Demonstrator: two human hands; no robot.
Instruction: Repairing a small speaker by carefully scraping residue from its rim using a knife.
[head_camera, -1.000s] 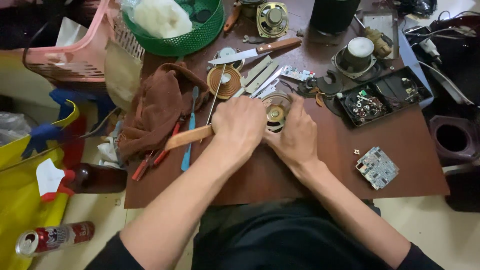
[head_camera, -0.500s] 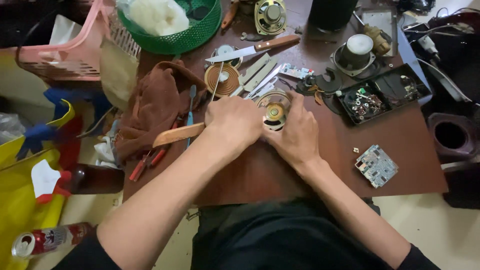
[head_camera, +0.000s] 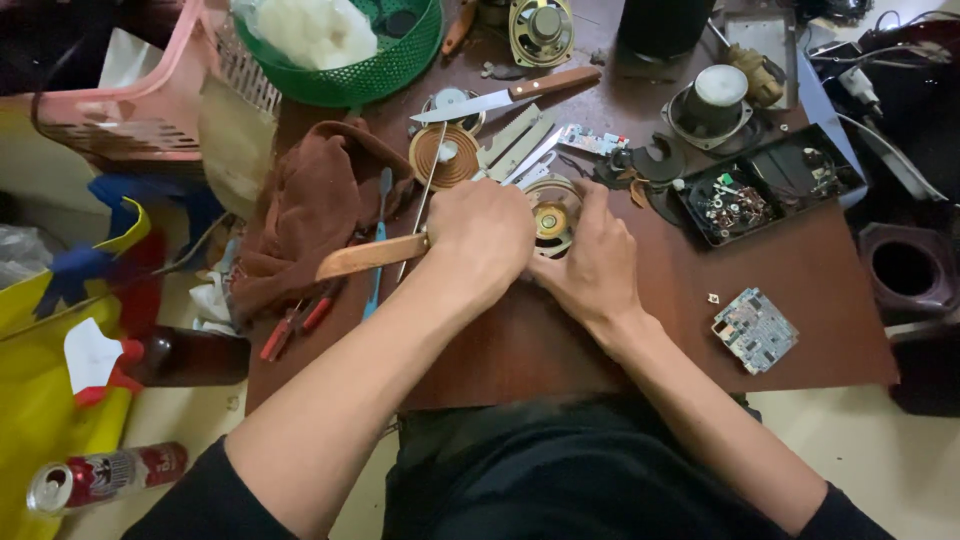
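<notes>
The left hand (head_camera: 480, 235) gripped a wooden-handled tool (head_camera: 372, 256), working at the speaker (head_camera: 549, 215) mid-worktop (head_camera: 800, 260); the right hand (head_camera: 590, 262) pressed closed around it. Prying likely needs steady bracing.

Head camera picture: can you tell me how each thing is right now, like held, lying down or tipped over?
Left hand: closed around a wooden-handled tool.
Right hand: pressed on the round speaker part.
Round speaker part: lying on the table, partly covered.
Kitchen knife: lying flat, untouched.
Brown cloth: crumpled.
Red can: tipped on its side, on the floor.
Circuit board: lying flat, alone.
</notes>
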